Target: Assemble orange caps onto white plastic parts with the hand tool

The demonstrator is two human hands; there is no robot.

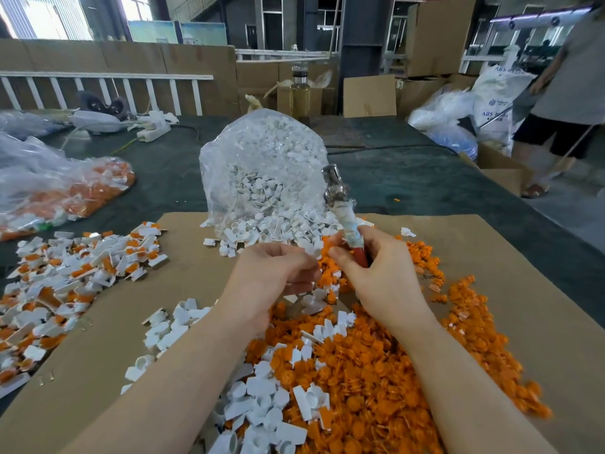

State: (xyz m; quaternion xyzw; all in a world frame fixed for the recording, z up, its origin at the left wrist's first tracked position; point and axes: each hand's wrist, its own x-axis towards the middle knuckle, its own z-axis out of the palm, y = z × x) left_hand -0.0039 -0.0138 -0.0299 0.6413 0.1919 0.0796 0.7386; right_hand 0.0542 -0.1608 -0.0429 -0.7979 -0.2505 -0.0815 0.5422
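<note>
My right hand [376, 273] grips the red handle of the hand tool [339, 204], whose metal head points up and away in front of the bag. My left hand [278, 273] has its fingers curled and pinches a white plastic part [312, 248] right beside the tool handle. Both hands hover over a big heap of loose orange caps [376, 371] on the cardboard sheet [523, 273]. Loose white parts [262, 398] lie mixed into the heap near my forearms.
An open clear bag of white parts [262, 178] stands just beyond my hands. Finished white-and-orange pieces [65, 273] pile up at the left, with a bag of more [65, 191] behind. A bottle [299, 93] and cardboard boxes stand at the back; a person [569, 93] stands far right.
</note>
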